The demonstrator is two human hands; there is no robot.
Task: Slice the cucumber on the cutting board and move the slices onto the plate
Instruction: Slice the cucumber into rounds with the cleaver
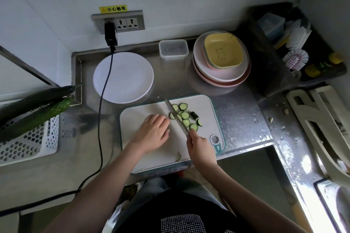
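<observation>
Slices (184,115) of cucumber, round with dark green rims and pale centres, lay in a loose cluster near the far right corner of the board (140,113), a white plastic rectangle with rounded corners, teal trim and a handle hole at its near right corner. A short dark end piece (194,115) sat at the right side of the cluster. The right hand (199,144) gripped the handle of the knife (176,117), fingers curled round it, and the narrow steel blade ran diagonally away toward the far edge, lying along the left side of the slices. The left hand (154,131) rested palm down on the board's middle, fingers extended and close together, their tips just beside the blade; whether it covered any cucumber could not be told. A thin curl of peel (178,156) lay near the board's near edge. The plate (123,77), round, white and glossy, stood on the dimpled steel counter (238,113) beyond the board's far left corner, with no slices on it. A black cable (106,85) crossed its left rim. Two long dark cucumbers (36,108) lay across a white perforated basket (28,143) at the counter's left edge. A stack of pink dishes (221,73) topped by a yellow rounded-square bowl stood by the far edge, beside a clear lidded tub (173,49). Water drops beaded the counter's right side.
</observation>
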